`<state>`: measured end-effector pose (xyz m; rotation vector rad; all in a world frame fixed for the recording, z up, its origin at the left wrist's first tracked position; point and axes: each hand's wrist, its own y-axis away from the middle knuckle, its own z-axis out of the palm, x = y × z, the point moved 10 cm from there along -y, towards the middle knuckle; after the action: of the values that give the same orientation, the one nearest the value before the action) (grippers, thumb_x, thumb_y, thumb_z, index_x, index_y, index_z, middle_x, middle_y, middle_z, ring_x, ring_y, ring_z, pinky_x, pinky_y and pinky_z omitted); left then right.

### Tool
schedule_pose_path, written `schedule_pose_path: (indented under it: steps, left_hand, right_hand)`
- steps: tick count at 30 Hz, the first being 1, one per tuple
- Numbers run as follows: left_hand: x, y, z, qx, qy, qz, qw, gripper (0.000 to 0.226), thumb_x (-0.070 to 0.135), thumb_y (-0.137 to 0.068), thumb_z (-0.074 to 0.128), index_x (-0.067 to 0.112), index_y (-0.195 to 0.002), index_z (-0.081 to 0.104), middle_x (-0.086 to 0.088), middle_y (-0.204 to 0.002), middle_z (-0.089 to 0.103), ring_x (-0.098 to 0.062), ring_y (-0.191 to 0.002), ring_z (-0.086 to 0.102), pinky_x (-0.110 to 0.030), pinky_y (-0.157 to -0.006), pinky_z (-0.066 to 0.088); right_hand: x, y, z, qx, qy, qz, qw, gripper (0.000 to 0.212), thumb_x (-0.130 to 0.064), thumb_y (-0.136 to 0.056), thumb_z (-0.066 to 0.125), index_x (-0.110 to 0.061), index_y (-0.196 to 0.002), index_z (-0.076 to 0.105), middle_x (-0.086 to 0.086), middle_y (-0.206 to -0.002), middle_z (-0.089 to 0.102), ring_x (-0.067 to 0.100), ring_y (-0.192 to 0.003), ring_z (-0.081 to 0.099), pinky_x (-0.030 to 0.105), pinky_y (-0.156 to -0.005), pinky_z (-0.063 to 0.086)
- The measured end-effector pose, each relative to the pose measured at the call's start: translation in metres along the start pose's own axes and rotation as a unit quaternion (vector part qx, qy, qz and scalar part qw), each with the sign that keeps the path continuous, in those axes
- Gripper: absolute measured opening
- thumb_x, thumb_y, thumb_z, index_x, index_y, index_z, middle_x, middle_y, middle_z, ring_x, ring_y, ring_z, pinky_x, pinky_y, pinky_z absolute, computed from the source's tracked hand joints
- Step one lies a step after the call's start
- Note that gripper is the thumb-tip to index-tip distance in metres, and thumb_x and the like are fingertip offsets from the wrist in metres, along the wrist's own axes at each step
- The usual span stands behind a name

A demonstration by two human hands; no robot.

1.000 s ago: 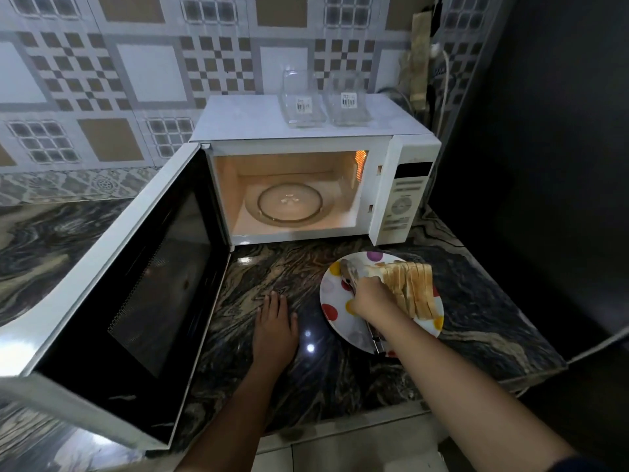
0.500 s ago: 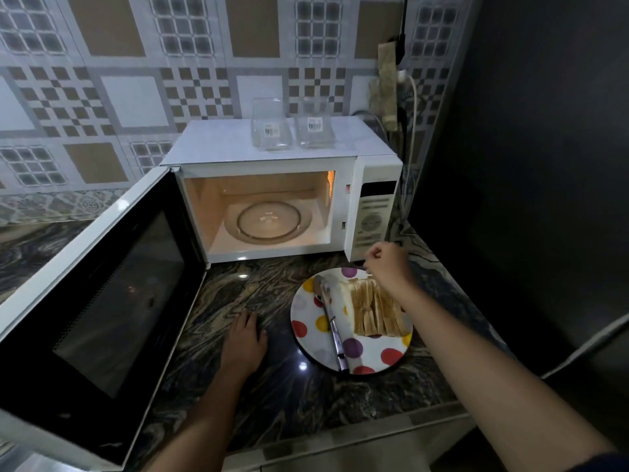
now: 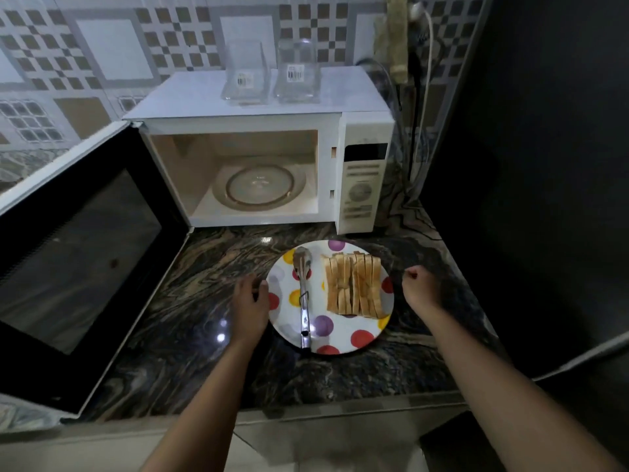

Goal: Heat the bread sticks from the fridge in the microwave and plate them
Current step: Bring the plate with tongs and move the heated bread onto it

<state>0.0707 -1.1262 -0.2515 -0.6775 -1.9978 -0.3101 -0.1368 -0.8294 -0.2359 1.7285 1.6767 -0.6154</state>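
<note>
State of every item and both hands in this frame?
microwave door, swung fully open.
microwave cavity, unlit, only the glass turntable inside.
plate, on the counter, loaded.
bread sticks, stacked side by side on the plate.
tongs, lying closed on the plate.
glass containers, empty, on the microwave.
left hand, at the plate's left rim; grip unclear.
right hand, curled, empty, right of the plate.

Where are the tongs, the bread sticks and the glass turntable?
tongs (image 3: 304, 315), head view, on the handle.
bread sticks (image 3: 352, 284), head view, middle of the row.
glass turntable (image 3: 260, 187), head view, centre of the disc.
</note>
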Motion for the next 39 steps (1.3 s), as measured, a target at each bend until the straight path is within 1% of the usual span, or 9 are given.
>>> schedule_pose_path:
  steps: [3, 7, 11, 14, 20, 28, 32, 37, 39]
  left_hand:
    - [-0.003, 0.006, 0.006, 0.020, -0.007, -0.028, 0.999, 0.028, 0.014, -0.093, 0.049, 0.003, -0.118, 0.057, -0.017, -0.120, 0.053, -0.030, -0.108, 0.053, -0.032, -0.090, 0.042]
    - [-0.009, 0.004, 0.019, -0.027, -0.039, -0.043, 0.998, 0.036, 0.010, -0.085, 0.054, 0.011, -0.121, 0.058, -0.011, -0.116, 0.062, -0.030, -0.105, 0.058, -0.040, -0.091, 0.048]
    - [-0.013, 0.005, 0.018, -0.037, 0.001, -0.076, 0.996, 0.033, 0.003, -0.084, 0.056, 0.015, -0.114, 0.062, -0.004, -0.104, 0.067, -0.025, -0.098, 0.061, -0.030, -0.082, 0.046]
    - [-0.015, 0.006, 0.016, -0.024, -0.004, -0.075, 0.997, 0.033, 0.004, -0.085, 0.055, 0.014, -0.115, 0.062, -0.008, -0.110, 0.067, -0.025, -0.101, 0.060, -0.033, -0.085, 0.046]
    - [-0.017, 0.007, 0.020, -0.001, 0.043, -0.096, 0.994, 0.032, 0.006, -0.090, 0.052, 0.008, -0.122, 0.053, -0.011, -0.112, 0.063, -0.025, -0.101, 0.059, -0.032, -0.086, 0.045]
    - [-0.013, 0.012, 0.016, 0.026, 0.095, -0.088, 0.991, 0.034, 0.004, -0.089, 0.052, 0.005, -0.124, 0.054, -0.010, -0.113, 0.065, -0.023, -0.100, 0.060, -0.029, -0.087, 0.046]
    - [-0.011, 0.020, 0.010, 0.041, 0.136, -0.087, 0.986, 0.034, 0.002, -0.089, 0.053, 0.006, -0.123, 0.056, -0.003, -0.107, 0.064, -0.015, -0.093, 0.059, -0.023, -0.081, 0.045]
    - [-0.017, 0.043, -0.004, 0.037, 0.168, -0.080, 0.982, 0.037, -0.002, -0.090, 0.051, 0.006, -0.126, 0.055, -0.008, -0.110, 0.065, -0.018, -0.096, 0.061, -0.007, -0.074, 0.049]
    - [-0.020, 0.057, -0.014, 0.036, 0.181, -0.087, 0.979, 0.038, -0.001, -0.090, 0.051, 0.008, -0.127, 0.055, -0.007, -0.112, 0.065, -0.020, -0.100, 0.061, -0.017, -0.083, 0.050]
  right_hand:
    - [-0.003, 0.000, 0.027, -0.075, 0.006, -0.005, 0.997, 0.027, -0.013, -0.093, 0.046, -0.004, -0.116, 0.059, 0.017, -0.118, 0.061, 0.031, -0.108, 0.057, 0.030, -0.078, 0.042]
    - [-0.006, -0.007, 0.046, -0.131, 0.035, -0.006, 0.991, 0.039, -0.015, -0.093, 0.047, -0.008, -0.131, 0.049, 0.015, -0.131, 0.054, 0.031, -0.119, 0.052, 0.037, -0.096, 0.044]
    - [-0.007, -0.015, 0.046, -0.119, 0.077, -0.032, 0.989, 0.033, -0.014, -0.092, 0.047, -0.009, -0.124, 0.053, 0.014, -0.123, 0.059, 0.030, -0.111, 0.057, 0.036, -0.088, 0.048]
    - [-0.003, -0.015, 0.049, -0.114, 0.065, -0.030, 0.991, 0.029, -0.013, -0.093, 0.046, -0.010, -0.120, 0.055, 0.012, -0.119, 0.060, 0.029, -0.108, 0.058, 0.032, -0.081, 0.045]
    - [0.000, -0.017, 0.056, -0.109, 0.006, -0.024, 0.994, 0.026, -0.013, -0.094, 0.046, -0.010, -0.117, 0.057, 0.012, -0.118, 0.062, 0.028, -0.108, 0.058, 0.035, -0.087, 0.046]
    - [0.000, -0.014, 0.063, -0.103, -0.108, -0.013, 0.989, 0.028, -0.015, -0.099, 0.039, -0.006, -0.121, 0.054, 0.016, -0.121, 0.059, 0.030, -0.111, 0.055, 0.035, -0.089, 0.042]
    - [-0.004, -0.005, 0.067, -0.117, -0.202, -0.013, 0.972, 0.030, -0.015, -0.100, 0.038, -0.009, -0.124, 0.054, 0.014, -0.127, 0.057, 0.028, -0.117, 0.053, 0.039, -0.098, 0.044]
    - [0.001, 0.024, 0.064, -0.127, -0.261, 0.001, 0.957, 0.034, -0.013, -0.100, 0.037, -0.018, -0.128, 0.057, 0.007, -0.133, 0.055, 0.025, -0.123, 0.051, 0.043, -0.105, 0.041]
    - [0.001, 0.040, 0.062, -0.128, -0.273, 0.002, 0.954, 0.035, -0.011, -0.100, 0.037, -0.018, -0.128, 0.056, 0.008, -0.135, 0.053, 0.025, -0.124, 0.050, 0.039, -0.105, 0.041]
